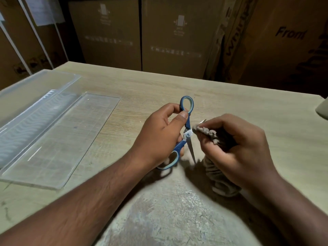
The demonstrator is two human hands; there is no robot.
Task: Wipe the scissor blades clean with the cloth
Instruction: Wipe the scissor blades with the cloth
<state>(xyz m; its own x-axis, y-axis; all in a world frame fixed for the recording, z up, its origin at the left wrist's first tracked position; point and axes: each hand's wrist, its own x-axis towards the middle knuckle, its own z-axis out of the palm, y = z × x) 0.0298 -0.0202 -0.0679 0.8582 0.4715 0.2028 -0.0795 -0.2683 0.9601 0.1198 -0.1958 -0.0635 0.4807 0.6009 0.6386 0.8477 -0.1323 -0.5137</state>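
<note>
Blue-handled scissors are held spread open above the table's middle. My left hand grips the handles, thumb pressed below the upper loop, and the lower loop shows under the palm. One bare blade points down toward the table. The other blade runs right into a grey-brown cloth, with only its tip showing above my fingers. My right hand pinches the cloth around that blade, and the rest of the cloth hangs down to the table below the hand.
A clear plastic box stands at the left, with its flat clear lid lying beside it on the wooden table. Large cardboard cartons stand behind the table. A pale object sits at the right edge.
</note>
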